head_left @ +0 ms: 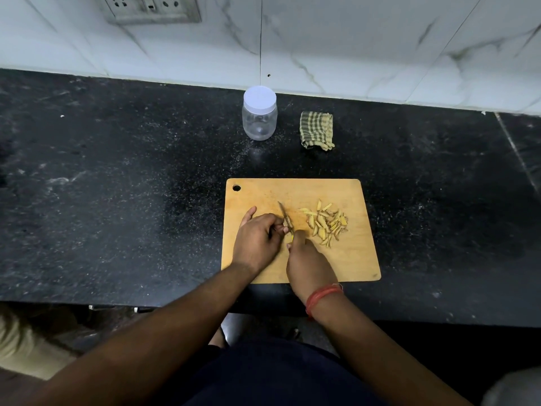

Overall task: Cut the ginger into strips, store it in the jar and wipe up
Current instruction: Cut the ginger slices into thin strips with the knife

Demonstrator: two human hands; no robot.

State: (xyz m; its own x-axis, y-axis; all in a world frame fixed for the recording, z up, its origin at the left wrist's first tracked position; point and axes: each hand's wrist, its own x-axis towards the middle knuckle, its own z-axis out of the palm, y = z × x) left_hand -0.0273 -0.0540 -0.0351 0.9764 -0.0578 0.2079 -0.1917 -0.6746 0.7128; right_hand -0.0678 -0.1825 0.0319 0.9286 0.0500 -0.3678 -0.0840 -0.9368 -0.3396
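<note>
Left hand point(257, 241) fingertips apparently pinning ginger piece point(288, 223), right hand point(307, 263) gripping knife point(283, 213), blade alongside

your worktop point(117, 200) is black stone, speckled with pale flecks. the wall point(351, 39) behind its back edge is white tile with grey marble veins. near that back edge stands a clear jar point(259, 123) with a white lid point(260, 98), and just right of it a folded cloth point(316, 130), checked olive green and cream. towards the front edge lies a tan wooden board point(336, 259) with pale yellow ginger strips point(328, 224) on its right half. the knife blade point(285, 216) looks grey, with a bit of yellow handle showing. a red-orange thread band point(322, 297) circles your right wrist.
</note>
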